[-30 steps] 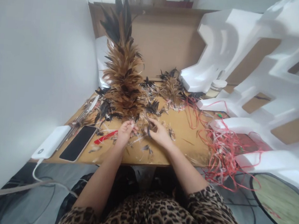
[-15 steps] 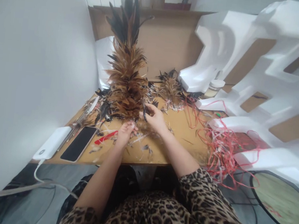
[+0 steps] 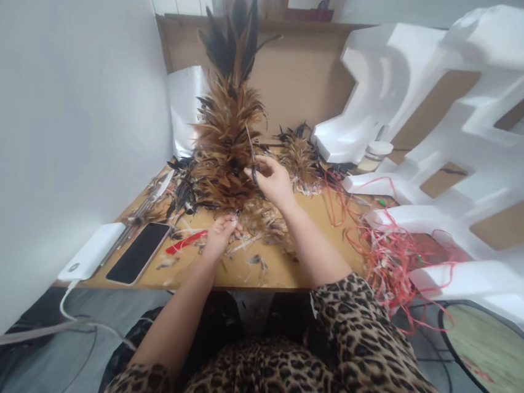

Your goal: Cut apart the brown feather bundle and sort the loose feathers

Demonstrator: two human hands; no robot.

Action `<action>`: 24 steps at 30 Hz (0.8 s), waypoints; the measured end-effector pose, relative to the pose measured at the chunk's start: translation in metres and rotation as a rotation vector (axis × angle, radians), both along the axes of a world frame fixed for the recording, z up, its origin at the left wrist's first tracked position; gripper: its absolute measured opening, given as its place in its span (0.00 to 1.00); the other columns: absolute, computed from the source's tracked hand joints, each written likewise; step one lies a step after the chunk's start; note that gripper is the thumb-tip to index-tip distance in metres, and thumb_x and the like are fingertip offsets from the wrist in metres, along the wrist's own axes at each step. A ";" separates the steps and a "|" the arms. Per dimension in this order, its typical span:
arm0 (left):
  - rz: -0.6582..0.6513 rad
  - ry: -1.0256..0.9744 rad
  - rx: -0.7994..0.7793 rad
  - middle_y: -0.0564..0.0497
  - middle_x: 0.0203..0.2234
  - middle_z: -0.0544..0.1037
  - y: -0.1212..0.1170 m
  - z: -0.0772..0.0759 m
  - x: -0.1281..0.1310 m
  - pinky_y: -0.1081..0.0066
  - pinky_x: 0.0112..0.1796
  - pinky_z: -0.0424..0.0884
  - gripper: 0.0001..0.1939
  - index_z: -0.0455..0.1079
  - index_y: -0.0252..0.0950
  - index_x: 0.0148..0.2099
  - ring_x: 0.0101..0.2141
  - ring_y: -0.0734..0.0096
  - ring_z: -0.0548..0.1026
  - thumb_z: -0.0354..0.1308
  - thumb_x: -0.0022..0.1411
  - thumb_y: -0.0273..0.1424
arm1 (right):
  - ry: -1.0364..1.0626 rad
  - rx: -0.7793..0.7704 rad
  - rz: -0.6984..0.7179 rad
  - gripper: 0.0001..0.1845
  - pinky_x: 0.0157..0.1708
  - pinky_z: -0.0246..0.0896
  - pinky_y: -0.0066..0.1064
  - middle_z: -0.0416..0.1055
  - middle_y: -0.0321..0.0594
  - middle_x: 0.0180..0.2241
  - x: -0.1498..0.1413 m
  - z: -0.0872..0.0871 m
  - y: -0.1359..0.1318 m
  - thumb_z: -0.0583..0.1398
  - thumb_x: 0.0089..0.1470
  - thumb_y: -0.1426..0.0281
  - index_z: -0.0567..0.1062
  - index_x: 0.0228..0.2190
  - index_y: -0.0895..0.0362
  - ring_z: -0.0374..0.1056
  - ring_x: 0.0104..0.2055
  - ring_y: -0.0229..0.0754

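Observation:
A tall bundle of brown and black feathers (image 3: 228,137) stands upright over the table, its dark long feathers at the top. Its lower end is pinched in my left hand (image 3: 222,234), closed just under the lowest brown feathers. My right hand (image 3: 270,179) is closed on scissors (image 3: 252,149) with dark handles, the blades pointing up along the bundle's right side. Loose feather scraps (image 3: 264,221) lie between and beyond my hands. A red strip (image 3: 186,241) rests left of my left hand.
At left are a phone (image 3: 138,252) and a white power bank (image 3: 92,251) with a cable. Behind lies a smaller feather bunch (image 3: 299,154), near a lidded jar (image 3: 377,155). Tangled red strings (image 3: 389,264) and white foam pieces (image 3: 445,220) crowd the right side.
My right hand has risen with the scissors, whose blades now show pointing upward. The feather bundle's top has leaned slightly right. My left hand keeps its place.

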State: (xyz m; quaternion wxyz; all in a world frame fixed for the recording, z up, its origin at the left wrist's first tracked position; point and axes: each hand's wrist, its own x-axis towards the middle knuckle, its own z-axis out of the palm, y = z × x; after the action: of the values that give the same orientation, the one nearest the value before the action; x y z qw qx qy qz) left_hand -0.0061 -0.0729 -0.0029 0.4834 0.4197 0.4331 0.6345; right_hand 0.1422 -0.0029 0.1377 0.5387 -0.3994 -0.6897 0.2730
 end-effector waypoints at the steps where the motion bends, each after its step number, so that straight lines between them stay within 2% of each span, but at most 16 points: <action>1: 0.001 0.004 -0.001 0.53 0.23 0.74 0.000 0.000 0.000 0.80 0.16 0.54 0.18 0.64 0.34 0.38 0.18 0.81 0.67 0.63 0.49 0.38 | -0.004 0.006 -0.008 0.26 0.38 0.64 0.31 0.71 0.36 0.28 0.000 0.004 0.002 0.62 0.43 0.55 0.74 0.42 0.57 0.66 0.31 0.37; 3: -0.006 0.015 0.002 0.53 0.23 0.74 0.000 -0.001 0.000 0.80 0.16 0.54 0.18 0.64 0.34 0.37 0.18 0.81 0.68 0.63 0.49 0.38 | -0.001 0.025 -0.011 0.25 0.38 0.63 0.30 0.70 0.35 0.27 0.000 0.011 0.007 0.61 0.45 0.56 0.74 0.42 0.57 0.65 0.31 0.37; 8: -0.030 0.036 -0.005 0.52 0.23 0.74 0.000 -0.004 -0.001 0.80 0.17 0.53 0.17 0.64 0.34 0.38 0.19 0.80 0.68 0.63 0.50 0.38 | 0.030 0.048 0.046 0.27 0.41 0.63 0.32 0.72 0.37 0.32 0.004 0.021 0.025 0.62 0.44 0.56 0.72 0.44 0.57 0.67 0.36 0.39; 12: -0.037 0.043 -0.008 0.52 0.23 0.75 0.001 -0.005 -0.002 0.80 0.17 0.54 0.17 0.63 0.34 0.38 0.19 0.80 0.68 0.62 0.51 0.38 | 0.048 0.052 0.012 0.28 0.41 0.64 0.35 0.72 0.39 0.31 0.009 0.033 0.039 0.62 0.44 0.55 0.73 0.44 0.59 0.68 0.36 0.40; 17: -0.037 0.047 -0.009 0.52 0.23 0.75 0.000 -0.004 -0.002 0.80 0.17 0.53 0.17 0.64 0.34 0.38 0.19 0.80 0.68 0.63 0.50 0.38 | 0.085 0.066 0.055 0.27 0.44 0.64 0.37 0.73 0.41 0.34 0.018 0.051 0.044 0.61 0.45 0.55 0.73 0.43 0.59 0.69 0.40 0.42; 20: -0.031 0.044 -0.014 0.52 0.23 0.75 -0.001 -0.003 -0.001 0.80 0.17 0.53 0.17 0.64 0.34 0.37 0.19 0.80 0.68 0.63 0.49 0.37 | 0.108 0.021 0.052 0.29 0.42 0.65 0.36 0.73 0.41 0.35 0.027 0.049 0.041 0.62 0.44 0.55 0.72 0.45 0.60 0.69 0.39 0.41; 24: -0.033 0.027 -0.010 0.52 0.23 0.74 -0.001 -0.002 0.001 0.80 0.18 0.54 0.17 0.64 0.34 0.37 0.19 0.80 0.68 0.64 0.49 0.37 | 0.128 -0.160 0.053 0.30 0.35 0.66 0.31 0.73 0.41 0.33 0.041 0.029 0.040 0.65 0.38 0.56 0.74 0.43 0.60 0.68 0.33 0.37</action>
State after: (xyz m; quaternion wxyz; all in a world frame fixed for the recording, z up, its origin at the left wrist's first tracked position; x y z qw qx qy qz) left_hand -0.0055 -0.0737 -0.0051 0.4900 0.4328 0.4357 0.6187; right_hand 0.1828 0.0375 0.1669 0.5407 -0.4044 -0.6403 0.3662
